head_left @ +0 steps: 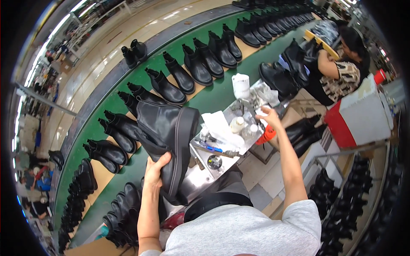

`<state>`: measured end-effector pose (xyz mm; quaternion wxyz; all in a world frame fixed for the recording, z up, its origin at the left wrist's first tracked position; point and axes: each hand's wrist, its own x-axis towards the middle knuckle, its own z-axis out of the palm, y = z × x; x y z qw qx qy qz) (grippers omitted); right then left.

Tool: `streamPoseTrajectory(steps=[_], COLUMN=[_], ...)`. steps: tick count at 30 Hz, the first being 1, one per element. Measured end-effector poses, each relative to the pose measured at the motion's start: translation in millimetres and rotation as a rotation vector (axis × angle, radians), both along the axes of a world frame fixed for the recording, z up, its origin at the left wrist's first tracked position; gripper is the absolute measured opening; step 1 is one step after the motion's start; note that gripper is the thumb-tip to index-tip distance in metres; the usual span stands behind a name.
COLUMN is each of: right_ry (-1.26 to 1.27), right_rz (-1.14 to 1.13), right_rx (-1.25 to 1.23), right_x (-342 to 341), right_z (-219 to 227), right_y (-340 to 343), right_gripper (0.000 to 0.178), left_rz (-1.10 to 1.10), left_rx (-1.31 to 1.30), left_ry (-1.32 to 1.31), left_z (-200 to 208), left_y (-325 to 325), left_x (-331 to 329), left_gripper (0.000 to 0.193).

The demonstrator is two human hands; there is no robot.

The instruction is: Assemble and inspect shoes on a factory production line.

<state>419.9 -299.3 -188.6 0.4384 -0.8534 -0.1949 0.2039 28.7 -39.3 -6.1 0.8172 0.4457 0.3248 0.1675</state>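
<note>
My left hand is wrapped round a black ankle boot, which is tilted with its thick sole turned to the right. Over the right end of a metal work tray, the fingers of my right hand are bent together at a small white cloth or paper. Beside that hand stand a white bottle and a clear bottle. White sheets, a blue pen-like tool and a round black-lidded tin lie on the tray. An orange-red item hangs at its edge.
A green conveyor belt curves past, carrying rows of black boots. A white roll or cup stands behind the tray. At right, a co-worker handles boots near a red and white box. Boot-filled racks stand lower right.
</note>
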Motion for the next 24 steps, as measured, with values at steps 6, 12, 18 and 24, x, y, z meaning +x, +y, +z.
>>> streamPoseTrajectory(steps=[6,12,18,24], right_ry=[0.419,0.28,0.321,0.314], right_rz=[0.098,0.167,0.34,0.405], right_rx=[0.139,0.316,0.396,0.366], right_x=[5.0,17.2,-18.0,-78.0], right_z=[-52.0,-35.4,111.7,164.1], right_y=[49.1,41.6,16.8,4.0], right_gripper=[0.037,0.022,0.02,0.029], left_rz=[0.309,0.411,0.41,0.336], left_rx=[0.005,0.099,0.16,0.134], left_ry=[0.256,0.407,0.429,0.443], left_z=[-45.5,-62.6,-58.5,-65.8], left_y=[-29.5,-39.1,-35.2,-25.3], left_x=[73.5,90.3,92.1,95.1], left_gripper=[0.04,0.042,0.04,0.039])
